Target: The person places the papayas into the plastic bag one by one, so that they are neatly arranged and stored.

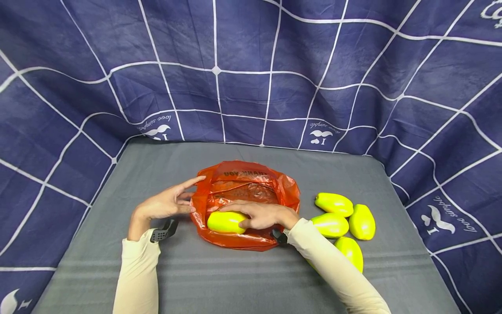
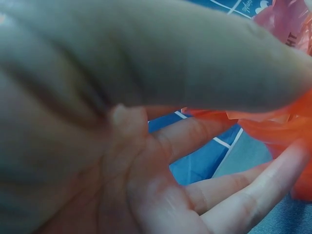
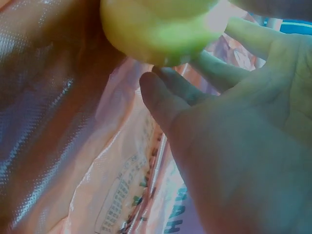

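A red plastic bag [image 1: 251, 242] with dark lettering lies on the grey surface, its opening facing up. Inside that opening, toward the front left, is an oblong yellow fruit [image 1: 225, 222], seen close up in the right wrist view as a rounded yellow-green end [image 3: 156, 29]. My right hand [image 1: 260, 214] reaches in from the right and holds the fruit, thumb on its near side and fingers over the top. At the bag's left edge, my left hand [image 1: 166, 203] has its fingers spread and nearly straight, the tips touching the red plastic [image 2: 287, 122].
Several more oblong yellow fruits [image 1: 332, 225] lie grouped to the right of the bag, one partly behind the right sleeve [image 1: 333, 266]. A blue curtain [image 1: 247, 96] with white lines surrounds the grey surface [image 1: 219, 279] at the back and sides.
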Motion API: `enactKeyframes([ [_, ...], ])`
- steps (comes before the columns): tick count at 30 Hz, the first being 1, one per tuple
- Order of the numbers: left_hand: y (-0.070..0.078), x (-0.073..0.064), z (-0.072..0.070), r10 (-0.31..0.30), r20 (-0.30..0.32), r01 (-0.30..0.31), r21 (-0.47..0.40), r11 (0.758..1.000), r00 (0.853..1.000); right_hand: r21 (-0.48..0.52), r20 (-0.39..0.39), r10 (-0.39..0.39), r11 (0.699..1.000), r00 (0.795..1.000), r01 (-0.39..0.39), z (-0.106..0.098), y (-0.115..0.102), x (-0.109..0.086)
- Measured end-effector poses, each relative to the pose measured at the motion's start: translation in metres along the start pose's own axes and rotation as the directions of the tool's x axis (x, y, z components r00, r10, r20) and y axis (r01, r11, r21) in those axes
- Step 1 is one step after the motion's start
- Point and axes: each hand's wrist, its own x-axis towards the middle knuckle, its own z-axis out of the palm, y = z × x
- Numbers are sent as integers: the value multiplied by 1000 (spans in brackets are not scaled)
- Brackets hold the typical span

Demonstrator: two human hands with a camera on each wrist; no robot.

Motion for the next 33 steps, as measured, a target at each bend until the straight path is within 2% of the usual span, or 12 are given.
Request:
enactKeyframes([
  [6,-1,0,0,15,8,-15,-13,1000,1000,-7,-16,-50,999,999,50,-3,-2,0],
  [11,-1,0,0,13,5,-13,-13,1000,1000,-13,-37,-25,1000,999,25,-7,-4,-5],
  [16,-1,0,0,5,0,-5,-10,1000,1000,-41,-80,-48,998,996,44,-14,-5,-11],
  [22,-1,0,0,6,-1,-6,-1,1000,1000,-72,-164,-83,995,983,72,-26,-6,-23],
  [28,0,-2,-1,13,0,-13,-5,1000,1000,7,-223,-98,995,970,102,-37,-7,-38],
  [33,0,-1,-2,24,-18,-23,47,999,1000,15,-303,-95,994,948,105,-43,-6,-53],
])
